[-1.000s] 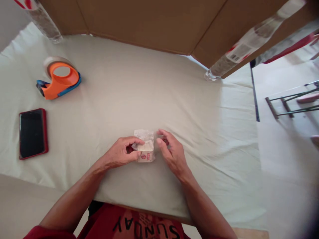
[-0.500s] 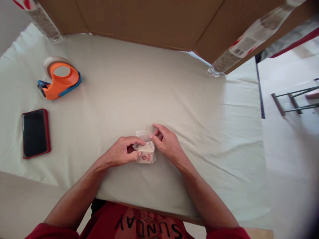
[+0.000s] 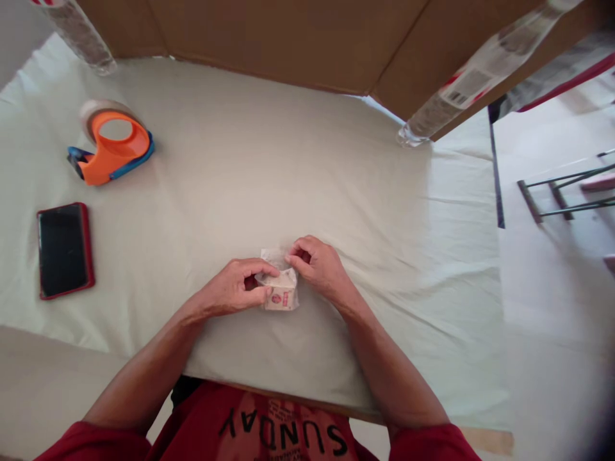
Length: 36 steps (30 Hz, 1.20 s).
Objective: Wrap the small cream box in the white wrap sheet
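Observation:
A small pale box [image 3: 280, 298] with red printing lies on the cloth near the table's front edge, inside a clear plastic bag [image 3: 275, 257]. The bag's loose flap spreads out behind the box. My left hand [image 3: 237, 286] grips the box's left side, thumb in front and fingers over the top. On the flap's right edge, the thumb and forefinger of my right hand [image 3: 319, 264] are pinched together. Whatever lies under my fingers is hidden.
An orange and blue tape dispenser [image 3: 114, 146] and a red-cased phone [image 3: 65, 251] lie to the left. Brown cardboard [image 3: 278, 41] stands at the back, with a clear bottle [image 3: 86, 38] at its left and another bottle [image 3: 461, 89] at its right. A dark-legged stool [image 3: 567, 192] stands beyond the table.
My right forefinger has curled in from a stretched position to meet the thumb at the plastic flap. My left hand stays on the box. The whole view has shifted slightly.

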Motion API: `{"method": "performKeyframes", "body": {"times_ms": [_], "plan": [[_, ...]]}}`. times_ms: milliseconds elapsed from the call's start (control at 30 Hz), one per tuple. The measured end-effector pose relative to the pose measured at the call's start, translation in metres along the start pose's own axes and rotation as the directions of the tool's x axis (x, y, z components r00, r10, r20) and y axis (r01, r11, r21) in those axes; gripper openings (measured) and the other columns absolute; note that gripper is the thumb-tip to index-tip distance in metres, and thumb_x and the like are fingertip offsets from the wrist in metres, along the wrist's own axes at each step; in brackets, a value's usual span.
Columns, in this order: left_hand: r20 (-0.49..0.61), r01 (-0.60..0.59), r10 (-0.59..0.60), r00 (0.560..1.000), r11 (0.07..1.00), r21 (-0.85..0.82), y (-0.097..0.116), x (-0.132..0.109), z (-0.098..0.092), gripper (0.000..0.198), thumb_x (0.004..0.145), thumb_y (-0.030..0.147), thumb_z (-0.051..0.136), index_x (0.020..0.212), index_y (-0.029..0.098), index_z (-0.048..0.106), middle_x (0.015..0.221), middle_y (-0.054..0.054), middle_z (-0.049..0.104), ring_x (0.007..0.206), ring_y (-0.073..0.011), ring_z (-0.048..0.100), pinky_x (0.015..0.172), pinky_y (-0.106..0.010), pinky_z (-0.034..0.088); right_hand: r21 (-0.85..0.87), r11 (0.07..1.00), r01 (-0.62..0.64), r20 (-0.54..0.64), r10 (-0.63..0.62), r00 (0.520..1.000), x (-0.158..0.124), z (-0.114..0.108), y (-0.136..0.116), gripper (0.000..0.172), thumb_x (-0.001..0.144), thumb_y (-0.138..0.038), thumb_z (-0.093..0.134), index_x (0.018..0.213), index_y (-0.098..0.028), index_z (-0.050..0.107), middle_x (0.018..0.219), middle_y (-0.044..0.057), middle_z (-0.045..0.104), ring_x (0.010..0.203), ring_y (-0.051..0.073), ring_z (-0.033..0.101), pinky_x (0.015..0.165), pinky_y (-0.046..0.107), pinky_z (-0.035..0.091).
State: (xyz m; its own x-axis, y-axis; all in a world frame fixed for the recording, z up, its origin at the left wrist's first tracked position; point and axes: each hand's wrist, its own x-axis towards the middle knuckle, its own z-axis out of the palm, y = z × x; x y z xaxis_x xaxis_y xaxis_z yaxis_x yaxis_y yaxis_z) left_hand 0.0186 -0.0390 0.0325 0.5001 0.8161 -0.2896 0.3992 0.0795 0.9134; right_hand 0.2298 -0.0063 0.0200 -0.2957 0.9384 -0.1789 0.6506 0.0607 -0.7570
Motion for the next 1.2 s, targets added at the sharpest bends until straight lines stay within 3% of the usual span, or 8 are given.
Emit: {"method": "performKeyframes", "body": {"times_ms": [100, 200, 333, 433, 533, 867, 1033, 1200], "plan": [[0.007, 0.018, -0.018, 1.0, 1.0, -0.002, 0.002, 0.0, 0.0, 0.035, 0.074, 0.026, 0.059, 0.103, 0.015, 0.075, 0.082, -0.002, 0.067, 0.063, -0.0101, 0.049, 0.057, -0.021, 0.038, 0.154, 0.988, 0.033, 0.013, -0.036, 0.999, -0.002, -0.001, 0.001, 0.009, 0.082, -0.022, 0.062, 0.074, -0.018, 0.06, 0.087, 0.002, 0.066, 0.069, 0.012, 0.054, 0.067, 0.026, 0.04], [0.007, 0.036, -0.036, 0.999, 0.999, -0.007, 0.002, 0.0, -0.001, 0.035, 0.074, 0.027, 0.06, 0.103, 0.015, 0.075, 0.081, -0.002, 0.067, 0.062, -0.01, 0.049, 0.057, -0.021, 0.038, 0.266, 0.964, 0.001, 0.072, -0.021, 0.997, -0.003, -0.003, 0.001, 0.013, 0.084, -0.025, 0.059, 0.073, -0.019, 0.058, 0.076, 0.0, 0.065, 0.067, 0.012, 0.055, 0.064, 0.025, 0.041], [-0.004, 0.039, -0.039, 0.999, 0.999, -0.007, 0.001, 0.0, 0.0, 0.038, 0.072, 0.026, 0.059, 0.105, 0.014, 0.075, 0.083, -0.002, 0.069, 0.062, -0.01, 0.049, 0.057, -0.022, 0.039, 0.222, 0.974, -0.032, 0.034, 0.025, 0.999, -0.003, -0.005, 0.0, 0.007, 0.081, -0.026, 0.063, 0.081, -0.019, 0.062, 0.076, -0.001, 0.068, 0.066, 0.012, 0.058, 0.065, 0.025, 0.043], [-0.018, 0.024, -0.024, 1.0, 1.0, 0.005, 0.002, -0.001, 0.0, 0.039, 0.072, 0.025, 0.059, 0.105, 0.014, 0.075, 0.085, -0.003, 0.07, 0.062, -0.0101, 0.05, 0.058, -0.022, 0.039, 0.193, 0.98, -0.057, 0.033, 0.051, 0.998, 0.0, -0.007, 0.0, 0.022, 0.077, -0.025, 0.067, 0.097, -0.018, 0.066, 0.085, 0.002, 0.071, 0.068, 0.013, 0.061, 0.068, 0.026, 0.045], [-0.014, 0.021, -0.02, 1.0, 1.0, 0.014, 0.003, -0.001, 0.001, 0.037, 0.072, 0.025, 0.059, 0.104, 0.014, 0.075, 0.084, -0.003, 0.07, 0.062, -0.0101, 0.051, 0.058, -0.022, 0.04, 0.194, 0.977, -0.083, 0.093, 0.066, 0.994, 0.002, -0.007, 0.002, 0.03, 0.076, -0.026, 0.067, 0.104, -0.016, 0.069, 0.079, 0.001, 0.069, 0.067, 0.014, 0.06, 0.067, 0.027, 0.045], [0.005, -0.008, 0.008, 1.0, 0.999, 0.044, 0.002, 0.0, 0.0, 0.035, 0.074, 0.024, 0.058, 0.103, 0.016, 0.076, 0.087, -0.002, 0.073, 0.063, -0.0104, 0.053, 0.059, -0.022, 0.041, 0.307, 0.951, -0.036, 0.201, -0.028, 0.979, 0.006, -0.007, -0.003, 0.014, 0.077, -0.024, 0.055, 0.074, -0.016, 0.066, 0.064, -0.003, 0.057, 0.061, 0.01, 0.046, 0.06, 0.024, 0.035], [0.0, -0.032, 0.032, 0.999, 0.997, 0.075, 0.002, 0.001, 0.0, 0.035, 0.075, 0.023, 0.059, 0.104, 0.016, 0.075, 0.096, -0.004, 0.074, 0.068, -0.0114, 0.056, 0.062, -0.023, 0.044, 0.395, 0.916, -0.075, 0.27, -0.038, 0.962, 0.001, -0.01, -0.009, 0.014, 0.079, -0.027, 0.055, 0.076, -0.016, 0.064, 0.067, -0.002, 0.055, 0.064, 0.011, 0.046, 0.061, 0.024, 0.035], [-0.063, -0.087, 0.094, 0.994, 0.991, 0.101, 0.0, 0.001, 0.005, 0.029, 0.078, 0.024, 0.059, 0.101, 0.017, 0.075, 0.1, -0.006, 0.071, 0.07, -0.0119, 0.058, 0.061, -0.023, 0.045, 0.343, 0.938, -0.043, 0.262, -0.052, 0.964, -0.004, -0.009, -0.013, 0.014, 0.081, -0.025, 0.054, 0.074, -0.017, 0.063, 0.067, -0.003, 0.055, 0.063, 0.011, 0.045, 0.059, 0.024, 0.033]]}}
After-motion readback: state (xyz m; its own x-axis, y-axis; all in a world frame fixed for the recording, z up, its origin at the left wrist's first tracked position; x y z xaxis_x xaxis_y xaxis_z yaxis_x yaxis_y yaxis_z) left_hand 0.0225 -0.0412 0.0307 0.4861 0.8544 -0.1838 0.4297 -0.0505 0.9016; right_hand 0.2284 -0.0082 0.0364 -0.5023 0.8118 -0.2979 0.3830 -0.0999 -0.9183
